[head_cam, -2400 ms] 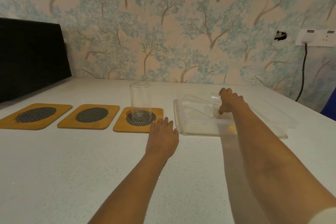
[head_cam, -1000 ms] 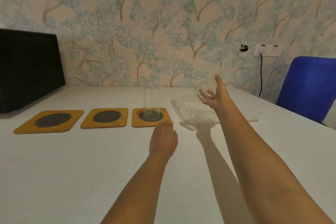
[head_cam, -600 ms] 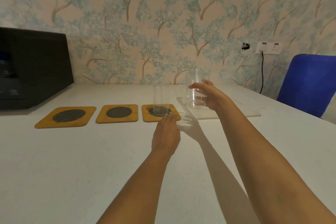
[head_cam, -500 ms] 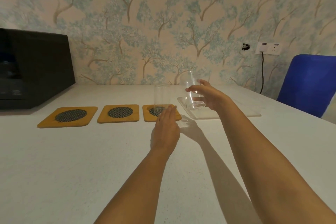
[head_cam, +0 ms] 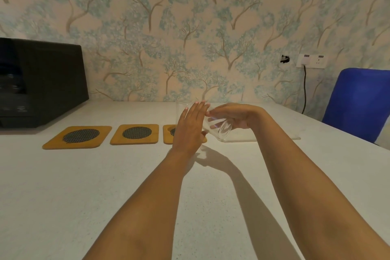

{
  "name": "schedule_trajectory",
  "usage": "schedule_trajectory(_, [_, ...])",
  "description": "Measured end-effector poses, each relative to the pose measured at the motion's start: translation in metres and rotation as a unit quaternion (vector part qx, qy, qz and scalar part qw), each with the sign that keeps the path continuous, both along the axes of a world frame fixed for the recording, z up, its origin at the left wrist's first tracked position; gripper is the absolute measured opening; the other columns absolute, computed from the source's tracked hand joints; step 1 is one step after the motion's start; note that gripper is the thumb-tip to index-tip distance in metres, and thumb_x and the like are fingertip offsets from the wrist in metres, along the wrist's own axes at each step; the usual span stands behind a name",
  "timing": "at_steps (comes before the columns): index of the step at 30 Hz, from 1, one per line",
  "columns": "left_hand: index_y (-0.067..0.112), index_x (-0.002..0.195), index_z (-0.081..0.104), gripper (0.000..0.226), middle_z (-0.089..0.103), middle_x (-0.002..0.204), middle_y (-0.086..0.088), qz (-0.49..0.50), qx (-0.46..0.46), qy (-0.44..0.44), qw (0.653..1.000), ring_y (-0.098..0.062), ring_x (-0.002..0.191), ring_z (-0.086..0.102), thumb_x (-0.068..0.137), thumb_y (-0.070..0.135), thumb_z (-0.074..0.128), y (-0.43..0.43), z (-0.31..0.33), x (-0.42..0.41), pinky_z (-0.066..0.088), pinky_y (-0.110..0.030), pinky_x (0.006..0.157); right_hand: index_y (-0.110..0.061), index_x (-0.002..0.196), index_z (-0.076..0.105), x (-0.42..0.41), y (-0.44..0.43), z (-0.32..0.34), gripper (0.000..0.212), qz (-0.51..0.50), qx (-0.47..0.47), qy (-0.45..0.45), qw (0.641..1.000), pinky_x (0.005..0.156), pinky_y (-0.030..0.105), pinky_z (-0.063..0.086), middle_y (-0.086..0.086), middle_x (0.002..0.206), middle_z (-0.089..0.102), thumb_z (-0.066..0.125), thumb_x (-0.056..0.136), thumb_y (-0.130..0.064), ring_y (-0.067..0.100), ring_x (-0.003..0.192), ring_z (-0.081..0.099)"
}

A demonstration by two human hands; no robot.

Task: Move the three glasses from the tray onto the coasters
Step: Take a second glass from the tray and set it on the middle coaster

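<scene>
My right hand [head_cam: 238, 116] is closed on a clear glass [head_cam: 220, 130], held tilted on its side above the left end of the clear plastic tray [head_cam: 278, 137]. My left hand [head_cam: 190, 127] is raised beside it, fingers straight and laid against the glass's far end, thumb below it. Three yellow wooden coasters with dark mesh centres lie in a row: left coaster [head_cam: 81, 136], middle coaster [head_cam: 136, 133], right coaster [head_cam: 167, 134]. Another clear glass [head_cam: 178, 112] stands on the right coaster, mostly hidden behind my left hand.
A black appliance [head_cam: 40, 82] stands at the back left of the white table [head_cam: 84, 186]. A blue chair [head_cam: 358, 103] is at the right edge. A wall socket [head_cam: 311, 61] with a black cable sits above the table's far right.
My right hand lifted a glass out of the tray, carried it left and tipped it on its side. My left hand rose off the table and met the glass.
</scene>
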State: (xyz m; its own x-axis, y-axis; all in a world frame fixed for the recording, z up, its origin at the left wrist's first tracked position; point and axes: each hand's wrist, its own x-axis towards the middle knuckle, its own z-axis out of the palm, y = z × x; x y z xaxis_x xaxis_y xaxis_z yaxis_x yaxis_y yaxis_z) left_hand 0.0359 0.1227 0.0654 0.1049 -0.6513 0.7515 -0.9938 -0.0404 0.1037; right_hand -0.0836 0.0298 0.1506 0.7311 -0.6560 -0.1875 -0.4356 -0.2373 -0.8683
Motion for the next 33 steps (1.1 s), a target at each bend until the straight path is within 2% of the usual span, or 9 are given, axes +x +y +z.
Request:
schedule_trajectory(3, [0.011, 0.145, 0.033, 0.074, 0.036, 0.153, -0.008, -0.018, 0.008, 0.027, 0.999, -0.024, 0.144, 0.029, 0.082, 0.02, 0.069, 0.001, 0.001, 0.006, 0.021, -0.036, 0.12, -0.011, 0.117, 0.054, -0.002, -0.004, -0.002, 0.034, -0.001, 0.046, -0.033, 0.998, 0.086, 0.036, 0.051, 0.006, 0.109, 0.061, 0.059, 0.092, -0.034, 0.029, 0.105, 0.061])
schedule_trajectory(7, [0.013, 0.14, 0.039, 0.076, 0.047, 0.141, -0.008, 0.014, -0.029, 0.159, 0.987, -0.026, 0.132, 0.043, 0.077, 0.039, 0.073, 0.008, -0.003, 0.013, 0.042, -0.04, 0.104, -0.01, 0.108, 0.056, -0.006, -0.013, -0.008, 0.037, -0.038, 0.155, -0.176, 0.971, 0.089, 0.04, 0.052, 0.01, 0.099, 0.065, 0.04, 0.099, -0.042, 0.03, 0.09, 0.063])
schedule_trajectory(9, [0.015, 0.138, 0.04, 0.076, 0.048, 0.136, -0.007, 0.04, -0.056, 0.228, 0.971, -0.025, 0.125, 0.046, 0.076, 0.044, 0.073, 0.011, -0.004, 0.012, 0.05, -0.043, 0.095, -0.01, 0.121, 0.053, 0.003, -0.014, -0.022, 0.037, -0.11, 0.082, -0.189, 0.972, 0.091, 0.039, 0.049, 0.011, 0.119, 0.063, 0.037, 0.101, -0.037, 0.028, 0.095, 0.061])
schedule_trajectory(11, [0.014, 0.134, 0.041, 0.075, 0.049, 0.132, -0.007, 0.052, -0.09, 0.272, 0.957, -0.025, 0.121, 0.049, 0.074, 0.044, 0.074, 0.013, -0.004, 0.011, 0.052, -0.041, 0.088, -0.009, 0.129, 0.05, 0.015, -0.014, -0.039, 0.041, -0.17, -0.097, -0.114, 0.974, 0.093, 0.04, 0.046, 0.012, 0.131, 0.059, 0.038, 0.1, -0.036, 0.029, 0.104, 0.058])
schedule_trajectory(13, [0.011, 0.13, 0.042, 0.073, 0.048, 0.131, -0.007, 0.065, -0.114, 0.314, 0.94, -0.025, 0.119, 0.05, 0.073, 0.042, 0.075, 0.014, -0.003, 0.012, 0.051, -0.039, 0.086, -0.008, 0.13, 0.05, 0.026, -0.008, -0.056, 0.043, -0.166, -0.241, -0.04, 0.955, 0.097, 0.041, 0.043, 0.014, 0.132, 0.058, 0.038, 0.1, -0.036, 0.032, 0.117, 0.055])
schedule_trajectory(17, [0.009, 0.128, 0.04, 0.069, 0.05, 0.13, -0.01, 0.083, -0.142, 0.402, 0.901, -0.029, 0.117, 0.054, 0.076, 0.04, 0.073, 0.016, 0.001, 0.019, 0.05, -0.038, 0.088, -0.011, 0.134, 0.05, 0.04, 0.001, -0.086, 0.042, -0.126, -0.387, 0.083, 0.91, 0.1, 0.042, 0.04, 0.013, 0.139, 0.05, 0.036, 0.1, -0.033, 0.032, 0.125, 0.048])
schedule_trajectory(23, [0.013, 0.134, 0.035, 0.071, 0.055, 0.128, -0.009, 0.106, -0.144, 0.421, 0.889, -0.029, 0.115, 0.056, 0.079, 0.043, 0.068, 0.022, 0.004, 0.043, 0.049, -0.039, 0.091, -0.006, 0.14, 0.041, 0.045, 0.001, -0.119, 0.045, -0.124, -0.435, 0.143, 0.881, 0.104, 0.04, 0.035, 0.013, 0.144, 0.045, 0.032, 0.102, -0.029, 0.031, 0.131, 0.043])
schedule_trajectory(28, [0.014, 0.141, 0.028, 0.076, 0.053, 0.131, -0.011, 0.124, -0.142, 0.458, 0.869, -0.03, 0.119, 0.054, 0.082, 0.044, 0.066, 0.021, 0.005, 0.064, 0.048, -0.04, 0.093, -0.007, 0.139, 0.042, 0.048, 0.002, -0.13, 0.045, -0.136, -0.415, 0.127, 0.891, 0.104, 0.04, 0.036, 0.012, 0.142, 0.047, 0.027, 0.103, -0.03, 0.03, 0.129, 0.045])
schedule_trajectory(33, [0.007, 0.13, 0.035, 0.066, 0.046, 0.133, -0.011, 0.128, -0.14, 0.457, 0.869, -0.031, 0.118, 0.051, 0.079, 0.03, 0.07, 0.016, 0.006, 0.084, 0.045, -0.036, 0.089, -0.007, 0.139, 0.041, 0.049, 0.002, -0.138, 0.046, -0.158, -0.375, 0.097, 0.908, 0.106, 0.041, 0.036, 0.013, 0.141, 0.049, 0.027, 0.103, -0.033, 0.031, 0.128, 0.048])
